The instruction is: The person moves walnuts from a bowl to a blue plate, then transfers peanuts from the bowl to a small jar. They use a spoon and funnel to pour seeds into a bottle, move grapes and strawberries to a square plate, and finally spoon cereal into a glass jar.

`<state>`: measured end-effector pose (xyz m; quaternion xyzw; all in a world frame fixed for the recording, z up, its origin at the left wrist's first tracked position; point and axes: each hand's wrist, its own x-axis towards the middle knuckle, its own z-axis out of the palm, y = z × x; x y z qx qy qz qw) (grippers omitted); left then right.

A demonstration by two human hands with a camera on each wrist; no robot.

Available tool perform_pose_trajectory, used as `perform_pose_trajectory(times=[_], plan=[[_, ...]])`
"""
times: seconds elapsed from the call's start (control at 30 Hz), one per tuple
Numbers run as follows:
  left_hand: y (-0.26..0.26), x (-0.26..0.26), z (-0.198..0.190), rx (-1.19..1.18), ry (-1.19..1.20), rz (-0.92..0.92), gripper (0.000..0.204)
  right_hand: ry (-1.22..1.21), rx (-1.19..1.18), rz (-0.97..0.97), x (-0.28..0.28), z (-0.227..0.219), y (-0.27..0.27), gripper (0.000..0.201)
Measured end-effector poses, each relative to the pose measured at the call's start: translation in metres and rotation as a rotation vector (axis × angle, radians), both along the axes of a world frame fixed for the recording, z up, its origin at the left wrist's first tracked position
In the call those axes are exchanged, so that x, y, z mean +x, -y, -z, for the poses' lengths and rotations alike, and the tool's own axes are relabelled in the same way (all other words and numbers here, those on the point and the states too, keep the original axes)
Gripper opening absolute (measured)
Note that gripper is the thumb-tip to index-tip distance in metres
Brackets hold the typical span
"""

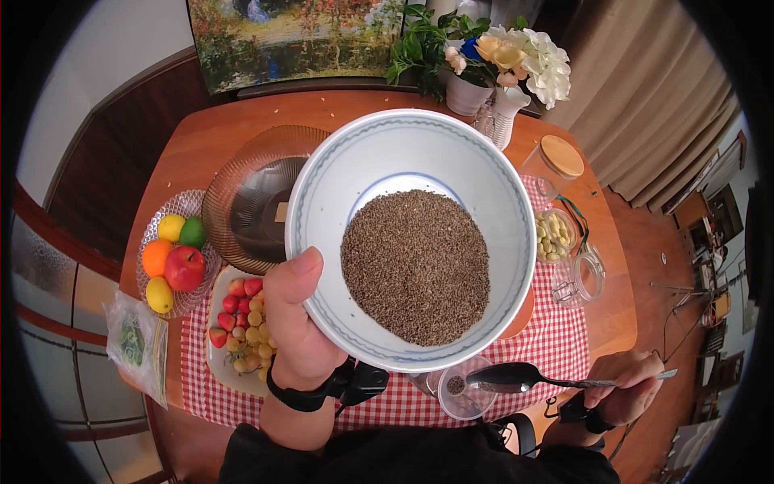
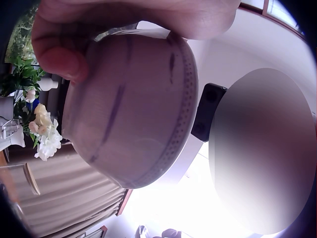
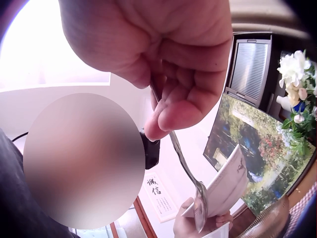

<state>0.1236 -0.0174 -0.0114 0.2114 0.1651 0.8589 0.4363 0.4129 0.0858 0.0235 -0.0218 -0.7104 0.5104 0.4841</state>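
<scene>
My left hand [image 1: 302, 327] grips a white bowl [image 1: 463, 149] with blue bands by its left side, thumb over the rim. Small grey-brown seeds [image 1: 415, 266] lie in the bowl, which is raised above the table and tipped toward the head camera. The left wrist view shows the bowl's outer wall [image 2: 138, 104] beneath the fingers. At the lower right, my right hand [image 1: 625, 387] pinches a metal spoon [image 1: 516, 376] by its handle. The spoon's bowl points left, over a clear plastic cup [image 1: 466, 407] with a few seeds at its bottom.
On the left stand a glass plate of fruit [image 1: 184, 268], a plastic bag [image 1: 137, 343], a brown glass bowl [image 1: 234, 202] and a dish of strawberries and grapes [image 1: 216, 355]. To the right are an open jar [image 1: 556, 234] and a wooden-lidded jar [image 1: 556, 165]. Flowers [image 1: 524, 56] stand behind.
</scene>
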Motion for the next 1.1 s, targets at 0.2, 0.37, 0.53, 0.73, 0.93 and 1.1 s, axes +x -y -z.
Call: perform_pose_trajectory(times=[0.2, 0.37, 0.53, 0.73, 0.93, 1.1], plan=[[0.0, 0.0, 0.0, -0.002, 0.0, -0.005, 0.057, 0.002, 0.027, -0.013, 0.0, 0.001, -0.002, 0.034], [-0.001, 0.0, 0.0, 0.006, -0.009, 0.014, 0.058, -0.004, 0.109, -0.024, -0.005, 0.0, 0.0, 0.031], [0.0, 0.001, 0.0, -0.015, -0.016, 0.0, 0.059, -0.04, 0.118, -0.058, -0.002, -0.002, 0.0, 0.031], [0.0, 0.003, -0.002, -0.07, -0.074, 0.025, 0.061, -0.176, -0.103, 0.118, 0.006, -0.002, -0.001, 0.029], [-0.002, 0.007, -0.011, -0.169, -0.145, 0.033, 0.064, -0.14, -0.053, 0.253, -0.019, -0.018, -0.006, 0.029], [-0.001, 0.005, -0.004, -0.111, -0.149, 0.088, 0.063, -0.071, -0.086, 0.445, -0.037, -0.023, -0.003, 0.034]])
